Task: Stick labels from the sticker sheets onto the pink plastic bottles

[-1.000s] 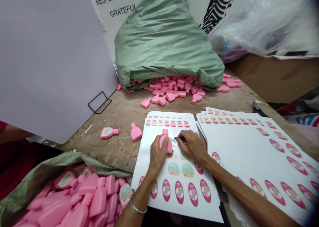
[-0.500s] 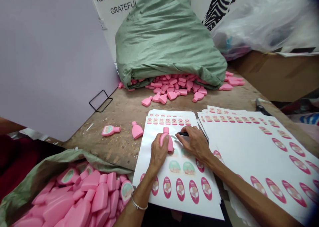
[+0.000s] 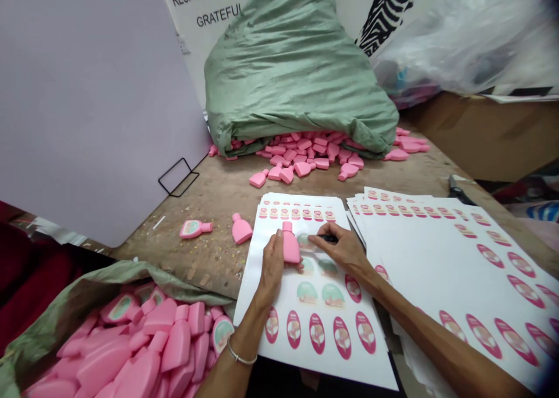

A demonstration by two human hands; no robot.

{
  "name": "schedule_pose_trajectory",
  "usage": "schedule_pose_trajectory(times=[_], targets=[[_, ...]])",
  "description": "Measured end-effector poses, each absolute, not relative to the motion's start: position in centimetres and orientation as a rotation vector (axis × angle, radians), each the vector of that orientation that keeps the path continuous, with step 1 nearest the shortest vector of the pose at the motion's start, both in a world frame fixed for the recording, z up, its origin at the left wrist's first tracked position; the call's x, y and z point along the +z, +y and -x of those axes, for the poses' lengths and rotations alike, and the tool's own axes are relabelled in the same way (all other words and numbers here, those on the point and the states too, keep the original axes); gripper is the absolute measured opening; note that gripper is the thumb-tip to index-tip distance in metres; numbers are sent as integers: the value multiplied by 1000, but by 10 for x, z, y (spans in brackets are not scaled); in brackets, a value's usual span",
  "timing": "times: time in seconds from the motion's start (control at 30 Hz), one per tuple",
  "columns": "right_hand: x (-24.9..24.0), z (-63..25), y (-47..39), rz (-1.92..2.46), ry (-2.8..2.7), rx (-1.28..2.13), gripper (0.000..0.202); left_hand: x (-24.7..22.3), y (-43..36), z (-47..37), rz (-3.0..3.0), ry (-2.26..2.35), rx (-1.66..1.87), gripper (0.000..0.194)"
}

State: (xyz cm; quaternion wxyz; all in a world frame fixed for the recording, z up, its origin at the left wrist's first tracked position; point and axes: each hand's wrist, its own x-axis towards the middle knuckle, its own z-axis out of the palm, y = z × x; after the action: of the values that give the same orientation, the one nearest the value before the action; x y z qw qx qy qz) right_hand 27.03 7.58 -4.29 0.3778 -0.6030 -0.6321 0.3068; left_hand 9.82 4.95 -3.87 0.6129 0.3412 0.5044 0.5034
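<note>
My left hand [image 3: 273, 264] grips a small pink toy bottle [image 3: 290, 247] by its side, thumb at the left edge and fingertips showing under its base. The bottle's bare flat face is turned up, over a white sticker sheet [image 3: 288, 360]. Just right of it, my right hand [image 3: 338, 243] is closed around a slim black tool [image 3: 327, 238], whose kind I cannot make out. At that hand's fingertips a green-and-beige label [image 3: 307, 240] is lifted beside the bottle. Similar labels [image 3: 333, 295] and pink oval ones lie on the sheet.
More sticker sheets [image 3: 419, 258] lie to the right. A labelled bottle [image 3: 195, 228] and a plain one [image 3: 241, 229] rest left of the sheet. A sack of pink bottles [image 3: 131, 351] stands at lower left. A big green sack [image 3: 297, 77] spills bottles at the back, near a wire stand [image 3: 179, 178].
My left hand has shifted from across the bottle's front to its side, baring the face. The bottle has moved slightly left. The label at my right fingertips now shows more clearly.
</note>
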Motion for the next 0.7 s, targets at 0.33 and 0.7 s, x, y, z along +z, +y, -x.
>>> schedule_pose_trajectory(times=[0.33,0.7], targets=[[-2,-250,63,1429,-1633,1089,39,-29,43,-99,-575,951,1222,55],[0,-242,62,1451,-1589,1127,39,-29,42,-99,-518,988,1214,55]])
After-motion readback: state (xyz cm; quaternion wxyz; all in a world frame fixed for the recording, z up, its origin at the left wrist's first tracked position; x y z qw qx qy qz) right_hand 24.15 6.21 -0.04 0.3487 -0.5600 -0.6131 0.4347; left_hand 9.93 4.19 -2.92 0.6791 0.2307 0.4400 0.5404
